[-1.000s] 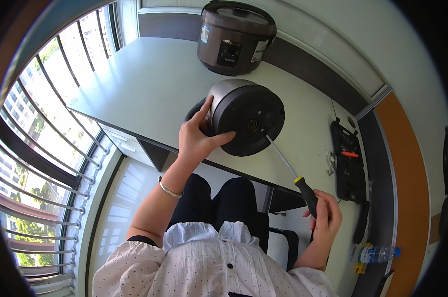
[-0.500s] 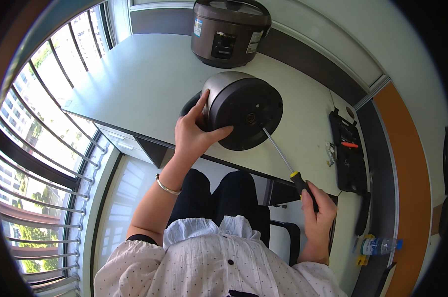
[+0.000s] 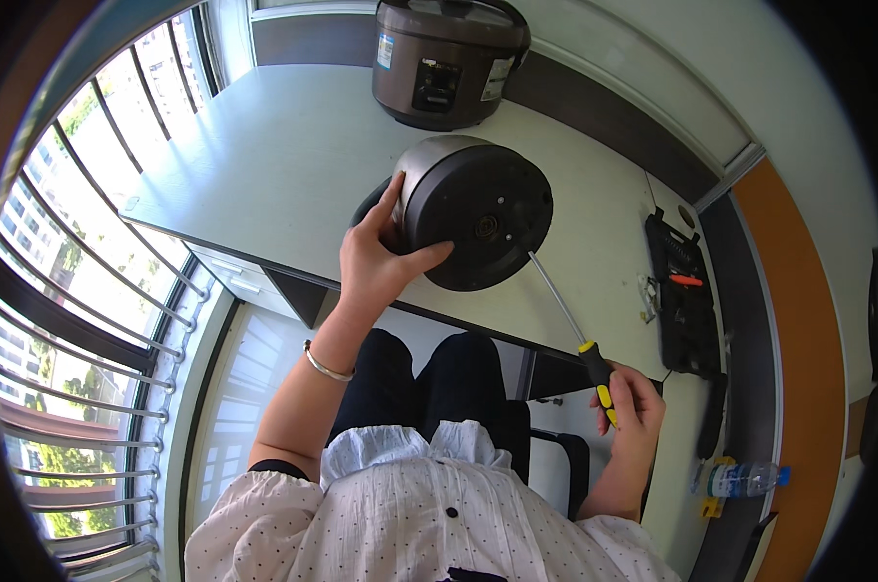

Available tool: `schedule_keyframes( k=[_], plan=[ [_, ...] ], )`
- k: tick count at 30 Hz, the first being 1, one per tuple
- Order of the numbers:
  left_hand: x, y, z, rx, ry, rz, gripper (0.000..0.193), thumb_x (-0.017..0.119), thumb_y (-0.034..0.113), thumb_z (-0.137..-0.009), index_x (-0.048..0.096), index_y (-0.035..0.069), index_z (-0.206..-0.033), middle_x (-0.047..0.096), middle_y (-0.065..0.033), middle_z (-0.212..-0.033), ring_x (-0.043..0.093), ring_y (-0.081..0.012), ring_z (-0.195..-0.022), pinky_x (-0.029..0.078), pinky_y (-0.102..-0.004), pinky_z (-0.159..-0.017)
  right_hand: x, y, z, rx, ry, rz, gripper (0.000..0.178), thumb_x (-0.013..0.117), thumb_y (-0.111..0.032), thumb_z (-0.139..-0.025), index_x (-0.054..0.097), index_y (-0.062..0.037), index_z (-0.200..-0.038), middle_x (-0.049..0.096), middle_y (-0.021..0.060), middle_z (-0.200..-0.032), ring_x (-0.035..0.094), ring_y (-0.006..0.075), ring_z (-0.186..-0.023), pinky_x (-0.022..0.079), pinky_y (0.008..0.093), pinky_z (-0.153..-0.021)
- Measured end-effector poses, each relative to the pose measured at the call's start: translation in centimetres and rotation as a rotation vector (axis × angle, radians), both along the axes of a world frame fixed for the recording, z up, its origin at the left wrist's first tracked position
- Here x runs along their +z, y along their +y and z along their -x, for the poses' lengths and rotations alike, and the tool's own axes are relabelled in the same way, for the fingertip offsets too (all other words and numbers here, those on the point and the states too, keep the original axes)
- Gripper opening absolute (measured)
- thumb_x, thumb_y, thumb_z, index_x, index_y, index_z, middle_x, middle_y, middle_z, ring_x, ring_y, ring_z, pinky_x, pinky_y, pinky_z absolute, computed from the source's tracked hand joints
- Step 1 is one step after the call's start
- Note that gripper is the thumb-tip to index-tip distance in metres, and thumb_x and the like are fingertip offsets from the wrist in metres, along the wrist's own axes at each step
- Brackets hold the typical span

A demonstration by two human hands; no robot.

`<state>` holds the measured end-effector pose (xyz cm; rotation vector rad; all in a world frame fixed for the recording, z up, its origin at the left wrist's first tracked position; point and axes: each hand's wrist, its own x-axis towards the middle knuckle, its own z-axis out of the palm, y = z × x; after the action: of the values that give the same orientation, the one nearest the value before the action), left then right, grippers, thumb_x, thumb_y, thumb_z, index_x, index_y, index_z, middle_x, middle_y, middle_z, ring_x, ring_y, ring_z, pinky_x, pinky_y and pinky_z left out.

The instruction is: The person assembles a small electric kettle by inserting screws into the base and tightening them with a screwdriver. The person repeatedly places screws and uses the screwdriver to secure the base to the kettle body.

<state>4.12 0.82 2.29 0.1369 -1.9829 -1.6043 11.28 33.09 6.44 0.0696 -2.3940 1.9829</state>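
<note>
An electric kettle with a steel body lies tipped over on the table, its round black base turned toward me. A round socket sits in the base's middle, and two small bright spots show near it. My left hand grips the kettle's side, thumb on the base and fingers along the body; a black handle shows behind it. My right hand holds a screwdriver by its black and yellow grip. The screwdriver's thin shaft slants up to the lower right rim of the base; whether its tip touches I cannot tell.
A brown rice cooker stands behind the kettle. To the right lies an open black tool case with a red-orange tool, small loose parts beside it. A water bottle lies farther down. A barred window is at left.
The screwdriver's tip has moved from the base's face out to its lower right rim. My right hand has loosened its fingers around the grip, showing more yellow. The kettle has barely shifted.
</note>
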Motion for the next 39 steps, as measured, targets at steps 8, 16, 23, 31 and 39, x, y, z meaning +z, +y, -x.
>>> schedule_keyframes(
  k=[8,16,23,31,39],
  plan=[
    [-0.1,0.0,0.0,-0.014,0.004,0.0,0.091,0.081,0.027,-0.059,0.046,0.006,-0.14,0.062,-0.0023,-0.068,0.057,-0.0097,-0.061,0.046,-0.0233,-0.065,-0.9,-0.4,-0.2,0.043,0.167,-0.121,0.025,0.058,-0.014,-0.094,0.063,0.0016,-0.113,0.062,0.0064,-0.07,0.048,0.0052,-0.048,0.035,0.0177,-0.043],
    [-0.1,0.0,0.0,-0.016,0.003,-0.008,0.091,0.081,0.027,-0.059,0.046,0.006,-0.14,0.061,-0.0021,-0.067,0.056,-0.01,-0.06,0.045,-0.023,-0.064,-1.4,-0.5,0.1,0.039,0.202,-0.147,0.025,0.058,-0.013,-0.094,0.063,0.0014,-0.114,0.062,0.0053,-0.069,0.047,0.004,-0.048,0.034,0.017,-0.043],
    [-0.1,0.0,0.0,-0.01,0.003,0.002,0.091,0.081,0.028,-0.059,0.046,0.005,-0.14,0.06,-0.002,-0.067,0.055,-0.0098,-0.06,0.044,-0.0227,-0.064,-1.6,-0.4,0.3,0.037,0.195,-0.148,0.026,0.059,-0.014,-0.094,0.063,0.001,-0.114,0.062,0.0049,-0.07,0.048,0.004,-0.049,0.035,0.0169,-0.044],
    [-0.1,0.0,0.0,-0.007,0.008,0.005,0.091,0.081,0.028,-0.059,0.047,0.006,-0.14,0.061,-0.0025,-0.068,0.057,-0.0102,-0.061,0.045,-0.0232,-0.065,-1.6,-0.4,0.2,0.035,0.181,-0.167,0.026,0.059,-0.016,-0.094,0.064,-0.0003,-0.114,0.063,0.0045,-0.07,0.049,0.0038,-0.05,0.035,0.0165,-0.045],
    [-0.1,-0.1,0.0,-0.014,0.009,0.003,0.09,0.081,0.027,-0.059,0.046,0.006,-0.14,0.061,-0.0021,-0.067,0.056,-0.0097,-0.06,0.045,-0.0228,-0.064,-1.5,-0.5,0.1,0.04,0.176,-0.162,0.026,0.059,-0.016,-0.094,0.064,-0.0006,-0.114,0.063,0.0044,-0.071,0.049,0.004,-0.051,0.036,0.0166,-0.046]
  ],
)
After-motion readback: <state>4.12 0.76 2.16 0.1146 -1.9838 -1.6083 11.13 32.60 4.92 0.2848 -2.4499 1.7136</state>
